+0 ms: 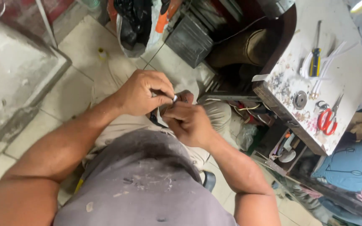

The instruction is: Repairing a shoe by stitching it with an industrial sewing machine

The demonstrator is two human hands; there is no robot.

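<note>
Mid-job by the look: left hand (141, 93) and right hand (189, 121) together at frame centre, both pinched on small metal part (175, 98) with black cord (155, 119) below; scissors (327, 119), screwdriver (315, 58) unused on bench (348, 75) at 3 o'clock.

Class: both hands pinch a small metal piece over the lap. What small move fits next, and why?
Probably a small twist by the left hand while the right hand steadies: both pinch the small metal piece, with a dark cord hanging below.
</note>
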